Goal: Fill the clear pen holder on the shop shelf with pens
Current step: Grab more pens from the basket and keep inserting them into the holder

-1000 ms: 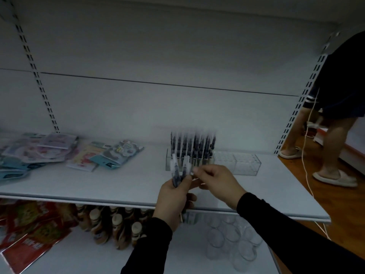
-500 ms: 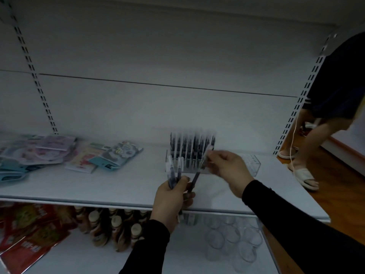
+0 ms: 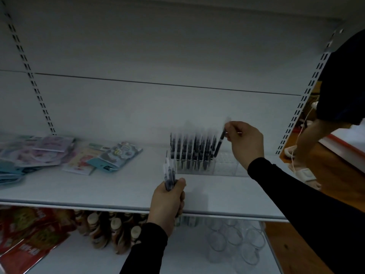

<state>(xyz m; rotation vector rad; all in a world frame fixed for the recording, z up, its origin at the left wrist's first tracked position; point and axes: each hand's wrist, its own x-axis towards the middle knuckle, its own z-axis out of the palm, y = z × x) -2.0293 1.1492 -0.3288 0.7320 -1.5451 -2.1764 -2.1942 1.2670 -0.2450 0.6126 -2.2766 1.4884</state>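
Observation:
The clear pen holder point(image 3: 223, 168) stands on the white shelf point(image 3: 118, 186), right of centre. Its left half holds several upright dark pens point(image 3: 189, 150); its right half shows no pens. My right hand point(image 3: 245, 141) pinches a single dark pen point(image 3: 219, 143) near its top. That pen is tilted, its lower end at the right edge of the standing pens. My left hand point(image 3: 167, 200) grips a small bunch of pens point(image 3: 169, 176) upright, in front of the holder's left end and near the shelf's front edge.
Flat packets of stationery point(image 3: 110, 155) lie on the shelf to the left. Below are red snack bags point(image 3: 29, 234), bottles point(image 3: 110, 228) and clear glasses point(image 3: 233, 242). A person point(image 3: 335, 107) in sandals stands at the right on the wooden floor.
My right hand took one pen from the bunch and carried it up and right to the holder. My left hand sank a little. The person at right stepped closer.

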